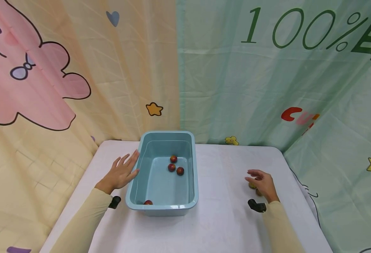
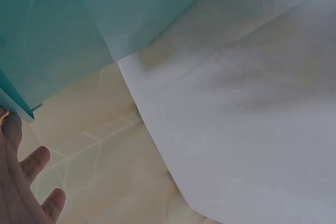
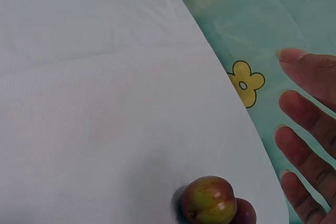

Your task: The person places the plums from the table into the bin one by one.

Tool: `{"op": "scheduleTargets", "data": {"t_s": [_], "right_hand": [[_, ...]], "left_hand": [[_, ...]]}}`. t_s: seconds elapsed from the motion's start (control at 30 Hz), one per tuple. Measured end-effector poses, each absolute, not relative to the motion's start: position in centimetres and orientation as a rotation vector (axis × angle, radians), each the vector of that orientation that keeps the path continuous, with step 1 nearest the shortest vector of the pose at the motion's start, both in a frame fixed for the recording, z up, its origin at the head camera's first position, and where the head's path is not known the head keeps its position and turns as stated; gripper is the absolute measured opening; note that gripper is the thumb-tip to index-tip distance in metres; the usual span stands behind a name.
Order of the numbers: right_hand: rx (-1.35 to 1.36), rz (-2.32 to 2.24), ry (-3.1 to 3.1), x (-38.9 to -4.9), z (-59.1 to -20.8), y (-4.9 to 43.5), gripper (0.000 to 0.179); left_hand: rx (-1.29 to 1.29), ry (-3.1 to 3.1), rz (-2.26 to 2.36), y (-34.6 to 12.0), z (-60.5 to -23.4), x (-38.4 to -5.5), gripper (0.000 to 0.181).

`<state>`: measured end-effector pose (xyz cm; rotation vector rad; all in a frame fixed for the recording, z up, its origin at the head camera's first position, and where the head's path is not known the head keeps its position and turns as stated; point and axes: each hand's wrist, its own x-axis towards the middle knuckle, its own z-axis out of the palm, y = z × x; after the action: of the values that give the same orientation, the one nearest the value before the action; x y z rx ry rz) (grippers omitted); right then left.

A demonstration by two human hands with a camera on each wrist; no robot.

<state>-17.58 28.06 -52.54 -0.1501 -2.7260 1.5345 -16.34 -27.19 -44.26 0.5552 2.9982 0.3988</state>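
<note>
A light-blue plastic bin (image 1: 161,207) stands on the table with several small reddish plums inside. Three plums (image 1: 171,167) lie grouped toward its right side, and one plum (image 1: 148,202) peeks out behind the near wall. My left hand (image 1: 119,174) rests along the bin's left rim, fingers extended. In the left wrist view, spread fingers (image 2: 35,163) show beside the rim. At the right, my right hand (image 1: 263,182) hovers over a few plums, partly covering them. The right wrist view shows a green-red plum (image 3: 209,201) touching a darker plum (image 3: 244,212), below the parted fingers (image 3: 304,114).
A white cloth covers the table (image 1: 220,218). Printed curtains (image 1: 210,70) hang close behind it and along both sides. A thin dark cable (image 1: 313,203) runs along the right table edge. Each wrist carries a small black camera (image 1: 256,206).
</note>
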Motion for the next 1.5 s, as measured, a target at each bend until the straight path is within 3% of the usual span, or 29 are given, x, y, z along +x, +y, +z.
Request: {"op": "scheduleTargets", "data": {"t_s": [0.13, 0.47, 0.9, 1.2, 1.5], "right_hand": [[-0.186, 1.552, -2.7, -17.3, -52.9, 28.6, 0.047], [-0.272, 1.453, -2.649, -18.4, -60.3, 32.5, 0.056], [-0.467, 1.589, -2.527, -14.6, -56.7, 30.1, 0.044], [-0.581, 1.614, -2.586, -13.6, -57.7, 30.2, 0.053], [-0.589, 1.559, -2.612, -13.5, -59.0, 30.4, 0.047]], "left_hand": [[0.549, 2.994, 0.411, -27.2, -44.2, -16.4, 0.067], [0.55, 3.001, 0.405, -27.2, -44.4, -16.4, 0.067], [0.543, 2.984, 0.412, -27.3, -44.5, -16.4, 0.068], [0.54, 2.987, 0.412, -27.3, -44.5, -16.3, 0.068], [0.534, 2.986, 0.421, -27.3, -44.5, -16.3, 0.068]]}}
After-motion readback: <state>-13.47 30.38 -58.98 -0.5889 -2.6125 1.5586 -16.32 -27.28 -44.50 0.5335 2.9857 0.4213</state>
